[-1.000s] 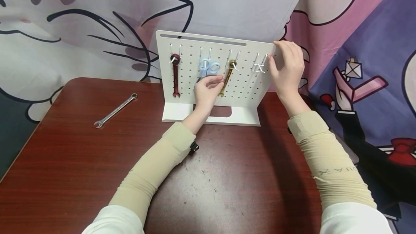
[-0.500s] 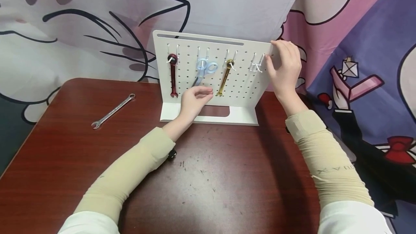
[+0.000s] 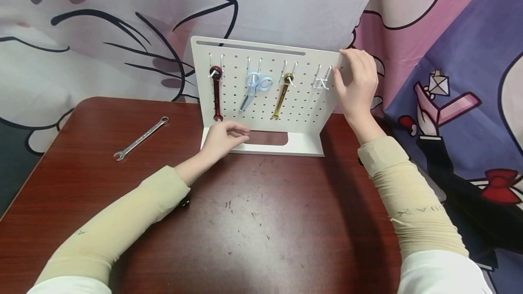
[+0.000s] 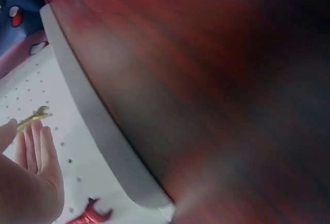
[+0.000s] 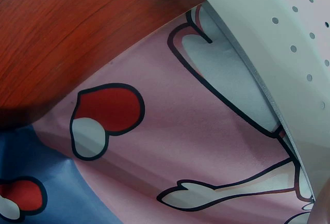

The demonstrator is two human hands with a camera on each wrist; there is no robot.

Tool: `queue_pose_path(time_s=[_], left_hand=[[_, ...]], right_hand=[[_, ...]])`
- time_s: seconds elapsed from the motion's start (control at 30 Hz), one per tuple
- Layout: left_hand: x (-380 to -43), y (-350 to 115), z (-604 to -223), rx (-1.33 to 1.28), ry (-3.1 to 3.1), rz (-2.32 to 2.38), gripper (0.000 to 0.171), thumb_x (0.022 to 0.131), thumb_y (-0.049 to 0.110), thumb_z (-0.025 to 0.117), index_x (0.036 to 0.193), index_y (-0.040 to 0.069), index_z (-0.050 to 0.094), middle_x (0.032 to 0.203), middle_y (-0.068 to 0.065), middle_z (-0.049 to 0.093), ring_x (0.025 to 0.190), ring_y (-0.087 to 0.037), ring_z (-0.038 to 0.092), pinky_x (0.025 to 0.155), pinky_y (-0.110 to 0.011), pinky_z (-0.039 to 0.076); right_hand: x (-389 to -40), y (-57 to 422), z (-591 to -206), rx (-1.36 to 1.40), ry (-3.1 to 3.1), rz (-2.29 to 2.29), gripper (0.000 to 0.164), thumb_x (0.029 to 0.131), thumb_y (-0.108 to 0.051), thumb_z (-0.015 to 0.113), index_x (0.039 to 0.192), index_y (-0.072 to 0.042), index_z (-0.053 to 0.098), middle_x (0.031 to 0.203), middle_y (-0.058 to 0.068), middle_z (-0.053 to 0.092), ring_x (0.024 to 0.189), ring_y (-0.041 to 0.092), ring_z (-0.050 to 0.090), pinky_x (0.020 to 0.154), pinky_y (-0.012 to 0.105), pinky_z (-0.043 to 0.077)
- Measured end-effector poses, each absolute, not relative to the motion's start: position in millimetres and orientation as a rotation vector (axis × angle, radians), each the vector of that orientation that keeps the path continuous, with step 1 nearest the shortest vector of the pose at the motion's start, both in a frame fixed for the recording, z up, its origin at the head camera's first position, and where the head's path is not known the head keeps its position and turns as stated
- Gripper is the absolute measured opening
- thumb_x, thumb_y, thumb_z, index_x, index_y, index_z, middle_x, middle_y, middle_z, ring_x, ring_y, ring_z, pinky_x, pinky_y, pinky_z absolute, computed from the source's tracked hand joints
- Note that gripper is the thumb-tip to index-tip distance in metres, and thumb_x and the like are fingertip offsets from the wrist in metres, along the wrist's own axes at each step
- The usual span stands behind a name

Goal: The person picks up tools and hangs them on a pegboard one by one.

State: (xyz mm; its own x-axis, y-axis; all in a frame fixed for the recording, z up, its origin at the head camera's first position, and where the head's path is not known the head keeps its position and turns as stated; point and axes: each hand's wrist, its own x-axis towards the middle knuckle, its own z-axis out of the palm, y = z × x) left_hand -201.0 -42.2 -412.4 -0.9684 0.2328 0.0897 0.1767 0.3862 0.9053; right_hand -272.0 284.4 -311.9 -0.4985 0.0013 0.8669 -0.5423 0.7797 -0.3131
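Observation:
A white pegboard (image 3: 304, 103) stands upright on its base at the back of the table. Blue-handled scissors (image 3: 254, 86) hang on one of its hooks, between a dark red combination wrench (image 3: 216, 96) and a gold combination wrench (image 3: 281, 99). My left hand (image 3: 222, 139) is in front of the board's lower left part with nothing in its relaxed fingers, overlapping the red wrench's lower end. In the left wrist view, the gold wrench shows beyond the fingers. My right hand (image 3: 359, 83) grips the board's upper right edge, thumb at the front face.
A silver combination wrench (image 3: 140, 139) lies on the dark red-brown table (image 3: 261, 221), left of the board. Another white double hook (image 3: 321, 80) sits at the board's right. A cartoon-printed cloth (image 3: 294, 8) hangs close behind the board.
My left hand has moved from beside the scissors down and to the left, which uncovers their blades. My right hand stays at the board's edge.

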Motion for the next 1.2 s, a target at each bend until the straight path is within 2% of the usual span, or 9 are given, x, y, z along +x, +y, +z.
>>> queue_pose_path(time_s=[0.17, 0.37, 0.5, 0.63, 0.77, 0.97, 1.07, 1.2], left_hand=[[-199.4, -64.6, -419.4, 0.425, 2.615, 1.533, 0.02, 0.092, 0.003, 0.08, 0.112, -0.003, 0.079, 0.108, -0.019, 0.081, 0.097, -0.034, 0.08, 0.077, -0.015, 0.058], [-199.2, -98.7, -426.4, 0.476, 2.697, 1.358, 0.017, 0.093, 0.004, 0.079, 0.108, -0.003, 0.08, 0.104, -0.019, 0.082, 0.095, -0.033, 0.08, 0.083, -0.033, 0.065], [-199.5, -122.5, -428.8, 0.52, 2.746, 1.227, 0.016, 0.094, 0.003, 0.077, 0.109, -0.003, 0.079, 0.103, -0.019, 0.081, 0.094, -0.032, 0.079, 0.087, -0.045, 0.064], [-199.8, -146.2, -429.4, 0.565, 2.809, 1.1, 0.015, 0.093, 0.002, 0.077, 0.108, -0.002, 0.079, 0.101, -0.017, 0.081, 0.092, -0.03, 0.078, 0.087, -0.047, 0.063], [-200.3, -168.3, -427.9, 0.575, 2.853, 1.025, 0.015, 0.092, 0.001, 0.078, 0.107, -0.001, 0.079, 0.099, -0.015, 0.081, 0.091, -0.029, 0.077, 0.083, -0.04, 0.062], [-200.3, -199.3, -424.8, 0.521, 2.912, 1.027, 0.015, 0.091, 0.001, 0.079, 0.106, -0.001, 0.08, 0.098, -0.017, 0.081, 0.087, -0.028, 0.077, 0.075, -0.017, 0.055], [-200.5, -214.2, -424.9, 0.479, 2.937, 1.043, 0.016, 0.09, 0.0, 0.08, 0.106, -0.001, 0.08, 0.099, -0.018, 0.081, 0.083, -0.016, 0.075, 0.072, -0.008, 0.05], [-202.0, -231.4, -426.0, 0.432, 2.955, 1.073, 0.018, 0.089, -0.002, 0.08, 0.107, -0.003, 0.079, 0.1, -0.022, 0.08, 0.077, 0.005, 0.066, 0.07, -0.002, 0.045]], right_hand=[[-271.6, 284.8, -311.6, 0.404, -2.003, 0.703, 0.031, 0.093, -0.007, 0.077, 0.124, -0.003, 0.076, 0.124, 0.017, 0.076, 0.125, 0.035, 0.065, 0.124, 0.037, 0.04], [-271.6, 284.9, -311.8, 0.403, -2.006, 0.695, 0.031, 0.093, -0.007, 0.076, 0.124, -0.003, 0.075, 0.124, 0.017, 0.076, 0.125, 0.035, 0.065, 0.124, 0.036, 0.04], [-271.7, 285.1, -312.1, 0.405, -2.007, 0.686, 0.031, 0.093, -0.007, 0.076, 0.124, -0.003, 0.075, 0.124, 0.017, 0.076, 0.125, 0.035, 0.064, 0.124, 0.036, 0.04], [-272.0, 284.8, -311.9, 0.405, -2.004, 0.691, 0.031, 0.093, -0.007, 0.076, 0.124, -0.003, 0.075, 0.124, 0.017, 0.076, 0.125, 0.035, 0.065, 0.124, 0.036, 0.04], [-272.3, 284.7, -311.9, 0.403, -2.004, 0.696, 0.031, 0.093, -0.007, 0.076, 0.124, -0.002, 0.075, 0.124, 0.017, 0.076, 0.125, 0.035, 0.065, 0.124, 0.037, 0.04], [-272.3, 284.5, -311.9, 0.4, -2.004, 0.697, 0.031, 0.093, -0.007, 0.077, 0.124, -0.003, 0.076, 0.124, 0.017, 0.076, 0.125, 0.035, 0.065, 0.124, 0.037, 0.04], [-272.2, 284.5, -311.9, 0.4, -2.005, 0.698, 0.031, 0.093, -0.007, 0.077, 0.124, -0.002, 0.076, 0.124, 0.017, 0.076, 0.125, 0.035, 0.065, 0.124, 0.037, 0.039], [-272.4, 284.5, -311.8, 0.4, -2.005, 0.7, 0.031, 0.093, -0.007, 0.076, 0.124, -0.002, 0.075, 0.124, 0.017, 0.076, 0.125, 0.035, 0.064, 0.124, 0.037, 0.039]])
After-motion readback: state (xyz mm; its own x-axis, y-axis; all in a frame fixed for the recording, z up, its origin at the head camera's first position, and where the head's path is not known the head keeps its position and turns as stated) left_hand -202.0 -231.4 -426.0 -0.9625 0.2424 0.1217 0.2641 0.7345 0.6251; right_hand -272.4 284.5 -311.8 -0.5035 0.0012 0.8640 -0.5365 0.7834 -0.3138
